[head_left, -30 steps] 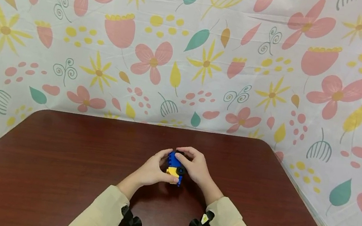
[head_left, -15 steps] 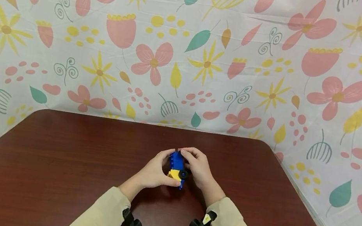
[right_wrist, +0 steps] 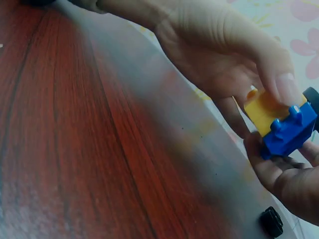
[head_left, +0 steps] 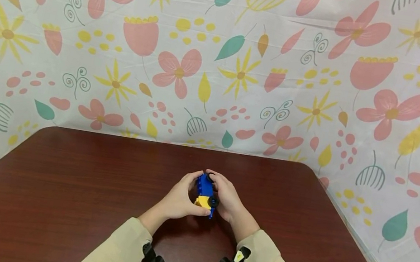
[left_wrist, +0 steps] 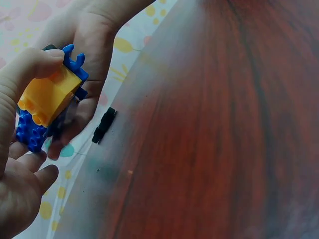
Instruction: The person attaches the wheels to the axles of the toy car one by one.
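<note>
Both hands hold a small building-block toy car (head_left: 205, 186), with a blue base, a yellow block (left_wrist: 47, 97) at the near end and black wheels. My left hand (head_left: 176, 199) grips it from the left; its thumb presses on the yellow block while its fingers reach the far end. On the other side, my right hand (head_left: 230, 198) curls round it, thumb at the black wheel (head_left: 210, 177) of the far end. Another black wheel (head_left: 213, 202) shows on the near right side. Blue hooked prongs (right_wrist: 286, 119) stick out past the yellow block.
Beneath the hands is a dark red-brown wooden table (head_left: 82, 184). A small black piece (left_wrist: 104, 125) lies near the table's edge in the left wrist view. A flower-printed cloth (head_left: 217, 82) hangs behind the table. Each sleeve carries a black wrist camera (head_left: 152, 260).
The right thumb has shifted from the blue top to the far wheel. The car has moved slightly right and shows more of its blue top. The left hand keeps its grip.
</note>
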Available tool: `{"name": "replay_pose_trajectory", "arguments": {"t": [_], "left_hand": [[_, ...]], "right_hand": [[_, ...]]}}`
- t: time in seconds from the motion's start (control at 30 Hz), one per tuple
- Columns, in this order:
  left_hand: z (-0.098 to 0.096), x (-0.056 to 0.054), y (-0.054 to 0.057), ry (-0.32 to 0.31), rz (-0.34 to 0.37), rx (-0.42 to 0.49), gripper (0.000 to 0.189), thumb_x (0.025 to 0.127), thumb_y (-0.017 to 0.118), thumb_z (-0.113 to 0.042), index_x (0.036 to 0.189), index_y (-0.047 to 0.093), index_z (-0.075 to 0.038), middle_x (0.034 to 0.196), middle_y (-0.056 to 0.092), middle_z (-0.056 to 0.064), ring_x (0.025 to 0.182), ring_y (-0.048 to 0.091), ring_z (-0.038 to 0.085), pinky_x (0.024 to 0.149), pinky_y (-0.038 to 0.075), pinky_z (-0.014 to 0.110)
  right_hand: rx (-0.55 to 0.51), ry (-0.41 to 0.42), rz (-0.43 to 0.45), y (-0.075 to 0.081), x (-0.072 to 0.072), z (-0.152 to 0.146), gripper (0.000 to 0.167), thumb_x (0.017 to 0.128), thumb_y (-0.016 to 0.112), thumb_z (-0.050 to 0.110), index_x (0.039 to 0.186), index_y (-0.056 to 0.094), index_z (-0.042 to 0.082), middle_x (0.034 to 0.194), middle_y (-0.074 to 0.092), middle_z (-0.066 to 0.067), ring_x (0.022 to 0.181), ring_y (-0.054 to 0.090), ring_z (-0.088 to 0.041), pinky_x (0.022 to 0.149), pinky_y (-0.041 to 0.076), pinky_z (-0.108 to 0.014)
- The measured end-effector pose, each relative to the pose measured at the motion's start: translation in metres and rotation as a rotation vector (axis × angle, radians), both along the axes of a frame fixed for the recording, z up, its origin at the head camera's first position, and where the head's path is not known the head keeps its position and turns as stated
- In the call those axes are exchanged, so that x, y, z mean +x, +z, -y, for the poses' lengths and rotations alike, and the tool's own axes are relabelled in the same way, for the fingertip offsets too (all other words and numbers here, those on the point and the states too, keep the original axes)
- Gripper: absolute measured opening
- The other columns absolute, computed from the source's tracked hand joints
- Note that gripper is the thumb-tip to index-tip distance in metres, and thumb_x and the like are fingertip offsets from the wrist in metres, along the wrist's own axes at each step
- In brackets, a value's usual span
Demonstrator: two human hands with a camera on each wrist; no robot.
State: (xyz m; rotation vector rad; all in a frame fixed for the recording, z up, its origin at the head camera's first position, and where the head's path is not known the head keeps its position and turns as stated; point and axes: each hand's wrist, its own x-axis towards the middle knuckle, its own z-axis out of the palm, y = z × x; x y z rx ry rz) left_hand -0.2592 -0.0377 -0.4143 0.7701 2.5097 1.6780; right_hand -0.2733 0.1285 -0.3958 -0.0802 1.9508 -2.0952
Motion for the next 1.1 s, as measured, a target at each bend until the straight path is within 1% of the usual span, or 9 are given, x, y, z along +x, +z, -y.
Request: {"name": "replay_pose_trajectory", "arguments": {"t": [0.13,0.23,0.33,0.47,0.57,0.67,0.87,1.0,1.1], "left_hand": [[-0.0003,-0.0002,-0.0006,0.006,-0.012,-0.003,0.104,0.066,0.086,-0.034,0.147,0.026,-0.009,0.145,0.034,0.011,0.13,0.044,0.025,0.107,0.039,0.043],[-0.0003,-0.0008,-0.0012,0.006,-0.016,0.0,0.104,0.067,0.085,-0.034,0.147,0.025,-0.009,0.145,0.034,0.011,0.129,0.045,0.025,0.106,0.04,0.044],[-0.0004,-0.0011,-0.0015,0.005,-0.017,-0.001,0.104,0.067,0.085,-0.034,0.148,0.025,-0.009,0.144,0.034,0.01,0.128,0.046,0.024,0.105,0.041,0.044],[-0.0016,-0.0001,-0.0004,0.002,-0.013,0.01,0.105,0.067,0.086,-0.033,0.148,0.024,-0.009,0.146,0.033,0.01,0.13,0.044,0.025,0.106,0.039,0.045],[-0.0026,0.0008,0.0005,0.002,-0.008,0.022,0.104,0.067,0.085,-0.032,0.148,0.024,-0.01,0.147,0.032,0.012,0.133,0.041,0.026,0.108,0.037,0.046],[-0.0029,0.0008,0.0003,0.009,0.003,0.024,0.104,0.067,0.086,-0.032,0.148,0.024,-0.013,0.147,0.031,0.01,0.135,0.04,0.024,0.108,0.036,0.044],[-0.0034,0.0005,-0.0015,0.001,-0.005,0.022,0.106,0.066,0.086,-0.032,0.148,0.023,-0.009,0.147,0.031,0.01,0.136,0.038,0.024,0.109,0.036,0.043],[-0.0041,0.0009,-0.0012,0.0,-0.016,0.024,0.106,0.066,0.086,-0.031,0.148,0.024,-0.008,0.146,0.032,0.01,0.136,0.039,0.024,0.109,0.035,0.043],[-0.0044,0.0009,-0.0005,-0.003,-0.021,0.024,0.104,0.066,0.086,-0.03,0.147,0.025,-0.01,0.146,0.032,0.011,0.134,0.04,0.024,0.109,0.036,0.043]], "right_hand": [[-0.035,0.013,0.011,0.0003,0.0006,0.0002,0.053,0.098,0.044,0.04,0.145,0.037,0.016,0.145,0.037,-0.012,0.123,0.044,-0.03,0.094,0.048,-0.036],[-0.063,0.021,0.022,0.0011,0.0011,0.0007,0.052,0.099,0.042,0.038,0.146,0.035,0.015,0.146,0.034,-0.011,0.125,0.042,-0.029,0.092,0.049,-0.033],[-0.076,0.009,0.032,0.002,0.001,0.0011,0.051,0.1,0.042,0.037,0.145,0.037,0.015,0.146,0.035,-0.011,0.122,0.043,-0.029,0.091,0.05,-0.033],[-0.074,-0.035,0.048,0.003,0.0004,0.0012,0.052,0.099,0.045,0.038,0.145,0.037,0.014,0.139,0.041,-0.014,0.115,0.046,-0.028,0.088,0.051,-0.034],[-0.08,-0.062,0.064,0.0032,0.0002,0.0017,0.053,0.097,0.047,0.04,0.141,0.041,0.011,0.132,0.047,-0.015,0.11,0.05,-0.026,0.086,0.051,-0.033],[-0.086,-0.078,0.07,0.003,0.0003,0.0021,0.052,0.096,0.049,0.041,0.134,0.048,0.007,0.123,0.052,-0.014,0.104,0.052,-0.024,0.084,0.052,-0.032],[-0.084,-0.115,0.069,0.0027,0.0006,0.0021,0.046,0.095,0.052,0.038,0.127,0.055,0.006,0.111,0.057,-0.01,0.096,0.056,-0.021,0.078,0.054,-0.031],[-0.076,-0.132,0.052,0.0038,0.0015,0.0025,0.042,0.096,0.052,0.035,0.127,0.058,0.006,0.109,0.058,-0.01,0.093,0.057,-0.022,0.076,0.055,-0.032],[-0.072,-0.134,0.038,0.0049,0.0029,0.0029,0.042,0.096,0.052,0.034,0.128,0.057,0.007,0.112,0.058,-0.011,0.093,0.058,-0.021,0.076,0.055,-0.031]]}}
